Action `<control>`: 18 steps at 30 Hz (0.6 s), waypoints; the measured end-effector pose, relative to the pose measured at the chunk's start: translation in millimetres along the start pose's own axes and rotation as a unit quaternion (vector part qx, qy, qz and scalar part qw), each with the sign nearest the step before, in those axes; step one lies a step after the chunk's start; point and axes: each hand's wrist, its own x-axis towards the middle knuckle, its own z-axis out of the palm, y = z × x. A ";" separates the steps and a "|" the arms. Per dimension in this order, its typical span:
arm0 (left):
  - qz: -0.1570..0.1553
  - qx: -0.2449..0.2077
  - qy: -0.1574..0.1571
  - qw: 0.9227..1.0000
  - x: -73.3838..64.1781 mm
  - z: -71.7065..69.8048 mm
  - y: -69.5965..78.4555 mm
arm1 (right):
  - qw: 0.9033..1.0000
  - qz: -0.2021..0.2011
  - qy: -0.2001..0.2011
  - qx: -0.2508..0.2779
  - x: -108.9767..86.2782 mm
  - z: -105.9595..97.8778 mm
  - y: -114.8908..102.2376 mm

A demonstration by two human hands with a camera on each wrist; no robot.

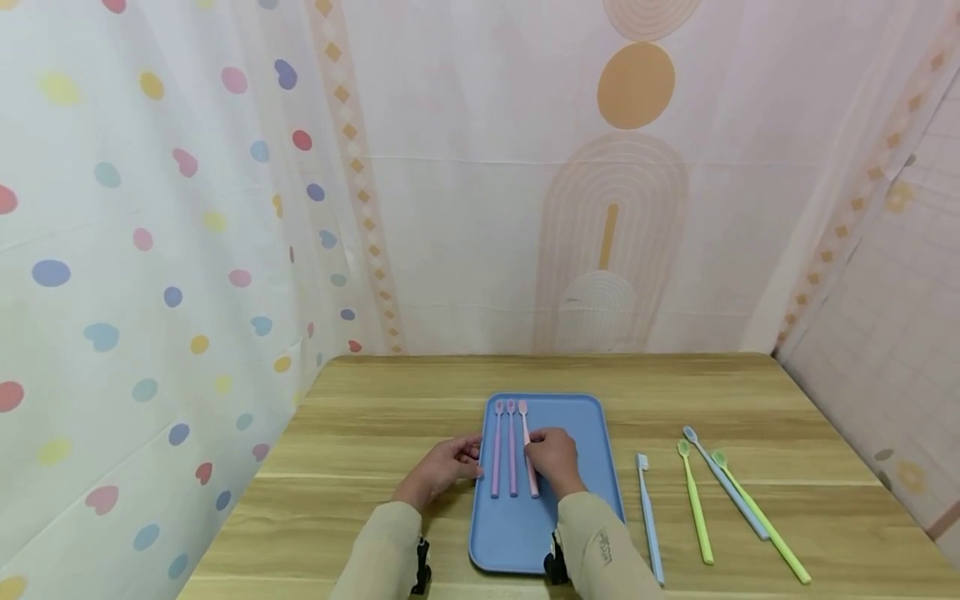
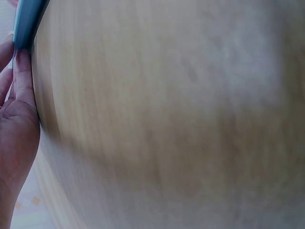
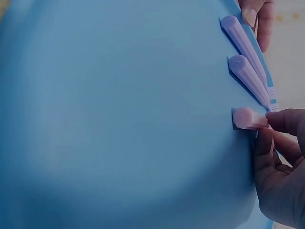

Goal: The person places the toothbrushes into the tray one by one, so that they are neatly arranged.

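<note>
A blue rectangular tray (image 1: 555, 533) lies on the wooden table. My right hand (image 1: 555, 460) is over it, pinching the handle of a pink toothbrush (image 1: 523, 421) between thumb and fingers. In the right wrist view, the handle end of this pink toothbrush (image 3: 244, 118) sticks out from the fingertips, close above the tray. Two purple toothbrushes lie side by side to its left: the outer purple toothbrush (image 1: 496, 458) and the inner purple toothbrush (image 1: 512, 458). My left hand (image 1: 442, 468) touches the tray's left rim from outside with its fingertips.
Right of the tray, a blue toothbrush (image 1: 649, 521) and a green toothbrush (image 1: 696, 508) lie on the table (image 1: 360, 417). Farther right, another blue toothbrush (image 1: 727, 483) crosses near another green toothbrush (image 1: 765, 521). A patterned curtain (image 1: 465, 250) hangs behind the table.
</note>
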 end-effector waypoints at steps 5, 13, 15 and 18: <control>-0.002 -0.002 -0.001 1.000 -0.5 2.1 -0.2 | 1.000 0.006 -0.012 0.017 0.0 -0.9 0.4; -0.001 0.005 -0.001 1.000 0.5 1.8 1.0 | 0.998 0.021 -0.036 0.052 0.7 -5.0 2.0; -0.002 0.008 0.002 1.000 -0.1 1.0 1.7 | 0.997 0.023 -0.043 0.054 0.7 -6.2 2.3; -0.002 0.011 0.004 1.000 -0.9 -0.3 2.4 | 0.996 0.028 -0.053 0.060 0.7 -7.3 2.4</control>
